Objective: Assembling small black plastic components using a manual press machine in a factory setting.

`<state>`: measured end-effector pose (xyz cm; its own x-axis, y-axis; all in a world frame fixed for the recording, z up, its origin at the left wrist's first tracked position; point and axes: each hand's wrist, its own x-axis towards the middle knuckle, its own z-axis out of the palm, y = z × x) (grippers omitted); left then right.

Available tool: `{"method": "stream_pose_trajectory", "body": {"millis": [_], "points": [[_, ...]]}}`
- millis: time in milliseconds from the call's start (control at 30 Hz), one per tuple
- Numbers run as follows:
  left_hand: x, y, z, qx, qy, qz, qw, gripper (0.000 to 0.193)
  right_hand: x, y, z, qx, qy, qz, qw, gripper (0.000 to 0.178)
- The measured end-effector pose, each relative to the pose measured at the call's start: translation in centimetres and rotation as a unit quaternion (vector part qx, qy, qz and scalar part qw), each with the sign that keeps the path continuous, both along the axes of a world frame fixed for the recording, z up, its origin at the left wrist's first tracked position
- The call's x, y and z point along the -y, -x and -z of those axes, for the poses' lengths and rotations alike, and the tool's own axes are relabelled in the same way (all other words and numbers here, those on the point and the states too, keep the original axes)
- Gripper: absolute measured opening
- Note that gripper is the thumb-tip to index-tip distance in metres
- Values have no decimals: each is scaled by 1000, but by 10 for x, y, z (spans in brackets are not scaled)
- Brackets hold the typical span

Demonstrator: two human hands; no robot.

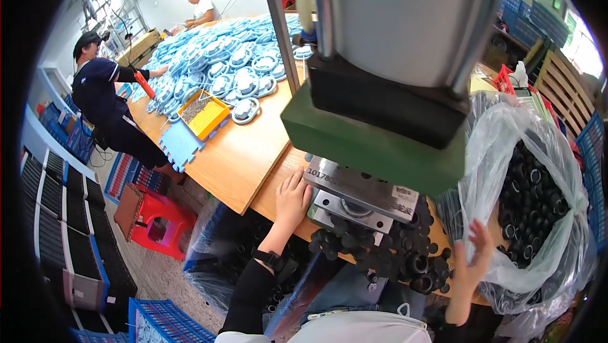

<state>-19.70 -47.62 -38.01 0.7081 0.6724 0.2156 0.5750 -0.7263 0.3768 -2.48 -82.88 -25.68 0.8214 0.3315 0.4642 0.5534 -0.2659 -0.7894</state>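
Note:
My left hand (293, 200) lies on the wooden tabletop with its fingers stretched out, at the left side of a steel die block (361, 186). Nothing shows in its grasp. Over the right end of the table my right hand (474, 257) is raised with its fingers apart, and I see nothing in it. Between the hands, small black round parts (418, 264) are heaped in front of the die. A lower steel plate (353, 213) with a round insert sits under the block. Above them hangs a press head with a green block (373, 137), which hides the back of the die.
A clear plastic bag (487, 147) of black caps stands on the right. Many pale blue oval parts (221, 71) cover the far table, beside a yellow tray (204, 115). A co-worker (104, 90) stands at the left, near a red stool (161, 223) and stacked blue crates (171, 324).

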Motion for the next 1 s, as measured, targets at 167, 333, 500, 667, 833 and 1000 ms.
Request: {"method": "stream_pose_trajectory", "body": {"millis": [167, 333, 500, 667, 833, 1000], "points": [[-8, 16, 5, 156, 3, 31, 987, 37, 100, -101, 25, -7, 144, 93, 985, 43], [76, 1, -51, 403, -23, 4, 915, 31, 148, -181, 112, 63, 257, 24, 964, 44], [119, -34, -109, 348, 14, 76, 934, 50, 123, -167, 97, -72, 251, -96, 961, 36], [109, -51, -108, 361, 41, 39, 931, 48, 142, -157, 94, -73, 461, 151, 871, 34], [121, -51, -103, 339, -46, 8, 940, 44, 185, -175, 68, -115, 392, 12, 913, 37], [120, -48, -98, 344, -40, -14, 938, 35, 169, -165, 64, -36, 472, 45, 880, 40]]}}
